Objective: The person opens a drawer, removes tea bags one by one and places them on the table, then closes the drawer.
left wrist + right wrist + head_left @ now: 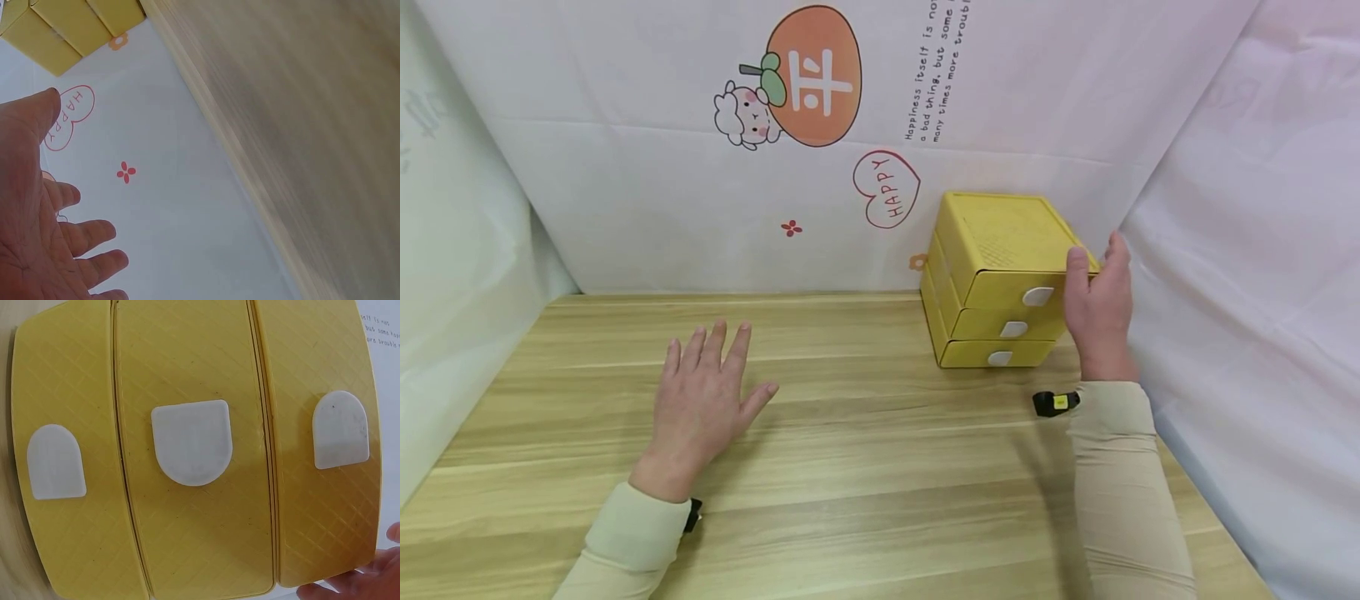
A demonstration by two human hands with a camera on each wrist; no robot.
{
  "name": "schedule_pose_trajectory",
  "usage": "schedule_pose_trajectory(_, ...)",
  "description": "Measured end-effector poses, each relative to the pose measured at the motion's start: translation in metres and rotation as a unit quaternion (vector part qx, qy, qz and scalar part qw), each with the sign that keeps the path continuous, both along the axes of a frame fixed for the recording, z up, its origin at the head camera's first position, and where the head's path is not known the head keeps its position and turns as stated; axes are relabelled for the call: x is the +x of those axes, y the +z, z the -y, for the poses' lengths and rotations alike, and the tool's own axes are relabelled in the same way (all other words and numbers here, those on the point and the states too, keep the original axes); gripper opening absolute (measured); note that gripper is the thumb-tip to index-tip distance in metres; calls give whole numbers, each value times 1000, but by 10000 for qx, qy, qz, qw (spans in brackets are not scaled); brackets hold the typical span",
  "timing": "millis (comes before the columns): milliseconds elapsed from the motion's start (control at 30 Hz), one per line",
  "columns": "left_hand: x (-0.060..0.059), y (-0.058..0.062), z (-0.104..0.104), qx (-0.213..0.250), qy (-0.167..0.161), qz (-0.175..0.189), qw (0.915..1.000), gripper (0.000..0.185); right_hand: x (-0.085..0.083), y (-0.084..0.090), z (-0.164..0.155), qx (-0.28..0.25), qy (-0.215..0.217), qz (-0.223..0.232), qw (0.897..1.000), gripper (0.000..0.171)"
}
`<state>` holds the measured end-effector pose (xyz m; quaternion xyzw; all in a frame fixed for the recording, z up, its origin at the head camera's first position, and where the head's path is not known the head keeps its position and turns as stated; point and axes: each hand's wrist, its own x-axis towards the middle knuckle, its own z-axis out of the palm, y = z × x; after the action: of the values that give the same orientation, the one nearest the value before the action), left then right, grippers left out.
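A yellow box with three drawers (1000,233) stands at the back right, each drawer front bearing a white tab; the middle tab (192,442) is turned the opposite way from the other two. My right hand (1099,308) is at the box's right side, its thumb by the upper front corner and its fingers along the side. In the right wrist view, part of that hand (365,578) shows at the box's corner. My left hand (700,404) is over the left part of the table, palm down with fingers spread, holding nothing. All three drawers are closed.
The wooden table (865,467) meets a white printed cloth (662,200) right behind the box. More white cloth (1247,292) hangs along the right side, close to my right hand. A black wrist camera (1055,403) juts out from my right cuff.
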<state>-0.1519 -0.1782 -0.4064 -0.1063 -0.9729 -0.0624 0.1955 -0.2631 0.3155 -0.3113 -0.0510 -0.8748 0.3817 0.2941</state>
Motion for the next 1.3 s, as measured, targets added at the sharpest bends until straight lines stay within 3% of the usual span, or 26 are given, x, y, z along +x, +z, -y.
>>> schedule_pose_trajectory(233,0,0,0,-14,11,-32,10000,86,-3,1,-5,-697,8,468,9965,81)
schedule_pose_trajectory(400,-1,0,-1,-32,19,18,10000,87,-8,2,-12,-1292,-104,811,9882,78)
schedule_pose_trajectory(800,-1,0,-2,-9,22,87,10000,86,-11,5,-23,-1845,0,1670,9685,66)
schedule_pose_trajectory(933,0,-1,-2,26,18,81,10000,86,-14,5,-24,-2358,197,1747,9558,57)
schedule_pose_trajectory(1167,0,-1,-2,34,5,31,10000,86,-19,3,-30,-3265,748,2065,9193,55)
schedule_pose_trajectory(1300,0,0,-2,38,14,23,10000,85,-20,1,-31,-3187,786,2090,9212,54)
